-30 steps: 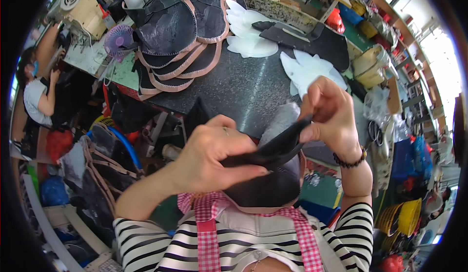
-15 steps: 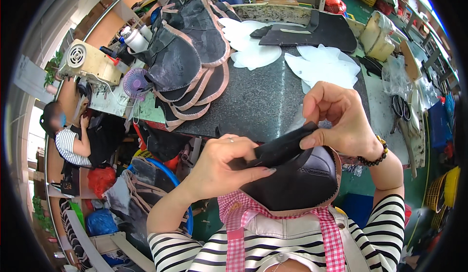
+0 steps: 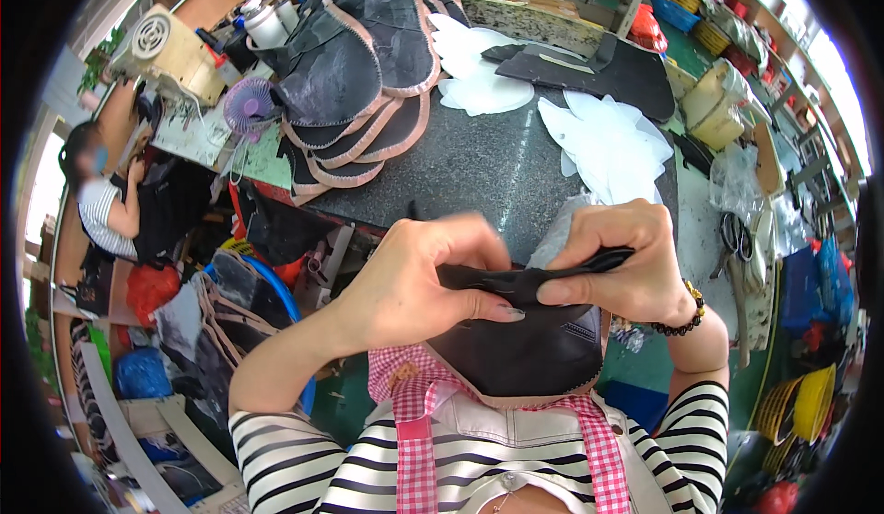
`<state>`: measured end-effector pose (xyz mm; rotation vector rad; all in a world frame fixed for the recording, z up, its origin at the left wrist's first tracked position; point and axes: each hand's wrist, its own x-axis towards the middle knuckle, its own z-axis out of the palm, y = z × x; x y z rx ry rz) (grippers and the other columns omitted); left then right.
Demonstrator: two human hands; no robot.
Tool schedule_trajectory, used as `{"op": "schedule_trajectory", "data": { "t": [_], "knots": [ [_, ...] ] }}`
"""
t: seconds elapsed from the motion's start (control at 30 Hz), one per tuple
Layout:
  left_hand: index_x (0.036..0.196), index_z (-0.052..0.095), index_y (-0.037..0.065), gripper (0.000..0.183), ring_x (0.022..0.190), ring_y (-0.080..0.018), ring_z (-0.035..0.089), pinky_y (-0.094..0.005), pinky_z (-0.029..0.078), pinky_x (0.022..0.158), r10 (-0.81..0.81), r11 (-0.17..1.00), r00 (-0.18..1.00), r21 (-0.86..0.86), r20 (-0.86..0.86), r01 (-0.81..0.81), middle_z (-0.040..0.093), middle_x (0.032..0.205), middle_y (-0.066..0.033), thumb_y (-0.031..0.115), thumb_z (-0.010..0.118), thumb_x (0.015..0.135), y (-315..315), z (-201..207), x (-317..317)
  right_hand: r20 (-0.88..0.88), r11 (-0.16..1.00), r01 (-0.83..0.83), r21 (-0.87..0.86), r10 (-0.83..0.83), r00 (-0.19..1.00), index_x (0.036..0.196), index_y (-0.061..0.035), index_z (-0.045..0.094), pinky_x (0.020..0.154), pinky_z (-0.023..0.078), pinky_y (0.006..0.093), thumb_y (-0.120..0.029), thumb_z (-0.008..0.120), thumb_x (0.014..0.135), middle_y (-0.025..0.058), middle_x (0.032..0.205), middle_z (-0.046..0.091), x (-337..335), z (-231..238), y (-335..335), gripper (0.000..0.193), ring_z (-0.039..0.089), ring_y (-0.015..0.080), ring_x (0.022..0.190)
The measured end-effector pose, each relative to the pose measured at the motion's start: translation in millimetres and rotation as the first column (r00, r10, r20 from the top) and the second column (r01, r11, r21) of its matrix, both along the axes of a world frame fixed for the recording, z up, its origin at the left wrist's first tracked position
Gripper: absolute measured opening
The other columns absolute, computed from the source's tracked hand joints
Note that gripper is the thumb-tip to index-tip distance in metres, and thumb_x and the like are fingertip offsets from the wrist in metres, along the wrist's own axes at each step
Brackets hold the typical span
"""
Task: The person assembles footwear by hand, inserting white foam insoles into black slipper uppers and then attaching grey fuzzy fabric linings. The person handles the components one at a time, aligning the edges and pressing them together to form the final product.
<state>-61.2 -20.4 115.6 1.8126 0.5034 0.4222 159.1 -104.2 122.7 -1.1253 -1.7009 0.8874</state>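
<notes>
Close to my body is a black leather shoe upper with a pale pink, stitched lower edge. My left hand pinches its folded top edge on the left, thumb in front and fingers behind. On the right my right hand grips the same edge between thumb and curled fingers, a dark fold of material sticking out beside it. A stack of similar black uppers with pink edges lies at the table's far left. White petal-shaped sheets lie beyond my right hand.
The dark speckled tabletop spreads ahead. A purple fan and a cream machine stand at left. Scissors lie at right. Below left, a blue-rimmed tub holds more pieces. Another person sits far left.
Both hands have come lower and levelled the upper's top edge, which was tilted up to the right. The whole view has shifted slightly.
</notes>
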Motion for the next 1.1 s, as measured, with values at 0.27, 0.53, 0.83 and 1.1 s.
{"op": "schedule_trajectory", "data": {
  "t": [0.27,0.53,0.83,1.1],
  "knots": [
    [0.073,0.068,0.000,0.014,0.065,-0.0126,0.058,-0.0263,0.044,0.062,-0.013,0.991,0.999,-0.130,0.049,0.019,0.064,0.069,-0.0053,0.008,0.080,0.074,-3,10,4,-0.100,0.997,-0.059,-0.054,0.053,0.994,0.080,0.0012,0.072,0.062,0.048,0.0256,-0.004,0.080,0.072,0.0067,0.072,0.068,8,11,5,0.012,0.062,0.0109,0.067],
    [0.085,0.070,-0.002,0.013,0.059,-0.0079,0.058,-0.0263,0.045,0.055,0.046,0.996,0.977,0.065,0.209,-0.061,0.064,0.064,-0.0105,0.011,0.073,0.082,4,-15,-2,-0.165,0.986,-0.009,-0.165,-0.018,0.986,0.115,-0.0042,0.053,0.081,0.045,0.0237,-0.005,0.086,0.066,0.0016,0.094,0.064,10,-13,10,0.059,0.059,0.0082,0.090],
    [0.090,0.072,0.002,0.018,0.058,-0.0175,0.065,-0.0273,0.047,0.052,0.169,0.912,0.954,0.328,0.247,-0.247,0.068,0.071,-0.0106,0.004,0.078,0.073,-6,-27,-2,0.180,0.852,0.039,0.522,-0.155,0.971,0.096,-0.0034,0.066,0.065,0.051,0.0302,-0.006,0.084,0.064,0.0088,0.091,0.065,-6,-10,6,0.036,0.064,0.0205,0.077],
    [0.090,0.071,-0.002,0.026,0.056,-0.0203,0.062,-0.0276,0.047,0.054,0.115,0.812,0.921,0.498,0.372,-0.303,0.065,0.068,-0.0097,0.001,0.081,0.066,-11,-28,2,0.289,0.839,-0.018,0.544,-0.168,0.943,0.088,-0.0040,0.066,0.057,0.050,0.0308,-0.003,0.080,0.065,0.0073,0.085,0.063,-10,-8,6,0.027,0.062,0.0211,0.069]
  ]
}}
